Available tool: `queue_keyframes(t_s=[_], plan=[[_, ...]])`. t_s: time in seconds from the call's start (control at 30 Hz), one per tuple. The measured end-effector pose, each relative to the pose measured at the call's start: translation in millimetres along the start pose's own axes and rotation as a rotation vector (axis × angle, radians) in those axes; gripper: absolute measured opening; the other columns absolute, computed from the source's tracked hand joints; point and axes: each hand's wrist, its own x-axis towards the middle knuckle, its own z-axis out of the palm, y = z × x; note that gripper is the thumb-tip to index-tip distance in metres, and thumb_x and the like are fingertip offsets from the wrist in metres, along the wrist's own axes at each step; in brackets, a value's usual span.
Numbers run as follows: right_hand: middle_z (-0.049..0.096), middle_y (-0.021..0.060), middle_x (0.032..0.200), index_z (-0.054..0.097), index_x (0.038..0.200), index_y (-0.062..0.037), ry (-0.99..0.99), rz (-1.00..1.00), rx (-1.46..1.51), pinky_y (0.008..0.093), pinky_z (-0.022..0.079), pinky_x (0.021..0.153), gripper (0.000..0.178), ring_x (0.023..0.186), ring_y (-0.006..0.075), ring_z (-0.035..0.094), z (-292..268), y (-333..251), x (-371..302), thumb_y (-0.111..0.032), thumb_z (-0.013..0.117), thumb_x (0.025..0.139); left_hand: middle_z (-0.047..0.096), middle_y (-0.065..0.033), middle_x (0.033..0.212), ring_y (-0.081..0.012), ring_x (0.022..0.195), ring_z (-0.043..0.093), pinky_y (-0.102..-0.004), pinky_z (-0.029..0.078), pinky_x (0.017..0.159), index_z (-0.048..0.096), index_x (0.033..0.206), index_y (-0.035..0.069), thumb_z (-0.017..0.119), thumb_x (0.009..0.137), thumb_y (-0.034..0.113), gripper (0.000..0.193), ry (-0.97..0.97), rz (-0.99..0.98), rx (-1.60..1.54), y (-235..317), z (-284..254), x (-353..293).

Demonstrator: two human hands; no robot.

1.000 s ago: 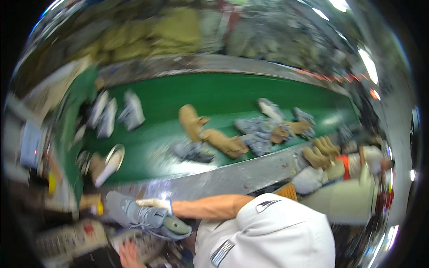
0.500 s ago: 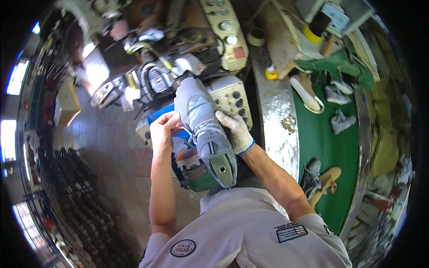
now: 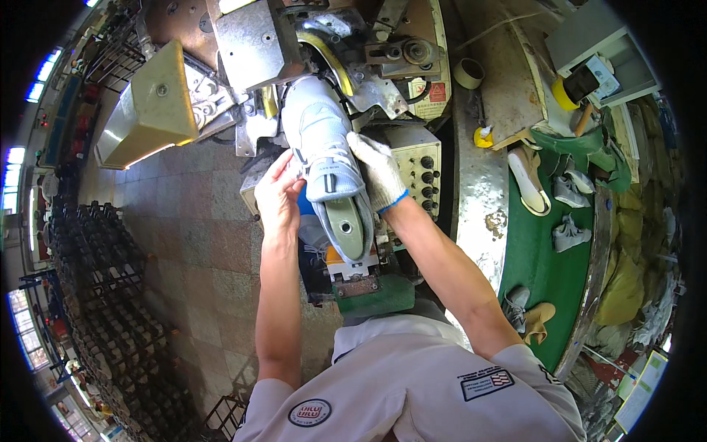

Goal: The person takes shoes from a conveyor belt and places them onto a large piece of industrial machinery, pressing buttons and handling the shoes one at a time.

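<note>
A light grey laced shoe upper [image 3: 315,121] sits on a green shoe last [image 3: 345,227], its toe pointing away from me into the lasting machine [image 3: 258,40]. The toe lies between curved yellow-edged jaws [image 3: 329,62], partly under a metal block. My bare left hand [image 3: 278,193] is closed at the left side of the shoe, fingertips pinching its edge near the laces. Along the right side, my right hand [image 3: 379,173], in a white knitted glove with a blue cuff, grips the shoe. Below the heel is a metal bracket [image 3: 353,283] with a green cover.
A beige control box [image 3: 420,177] with black knobs stands right of the shoe. Farther right, a metal-edged bench with a green surface [image 3: 479,272] holds several shoes and a tape roll [image 3: 469,74]. A beige machine guard [image 3: 151,110] juts out at left, above dark racks [image 3: 110,295].
The shoe has moved away from me, its toe now between the machine's jaws. Both hands have gone forward with it. My view has shifted, showing more of the machine.
</note>
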Motion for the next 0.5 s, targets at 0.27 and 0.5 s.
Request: queue_keyframes(t_s=[0.27,0.5], plan=[[0.072,0.0071,0.105,0.072,0.112,0.0020,0.112,-0.066,0.039,0.0304,0.053,0.082,0.031,0.090,0.0150,0.066,11,14,13,-0.022,0.074,0.093,0.071,-0.0096,0.112,-0.0182,0.099,0.068,-0.0367,0.055,0.090,0.063,0.126,0.001,0.044,0.109,0.041,0.047,0.091,-0.289,-0.184,-26,30,-28],[0.073,0.0064,0.100,0.074,0.108,0.0008,0.132,-0.009,0.053,0.0307,0.054,0.079,0.027,0.086,0.0137,0.066,5,13,21,-0.021,0.074,0.093,0.070,-0.0070,0.107,-0.0160,0.096,0.067,-0.0318,0.055,0.089,0.064,0.123,0.001,0.038,0.112,0.035,0.044,0.006,-0.246,-0.252,-50,18,-12]])
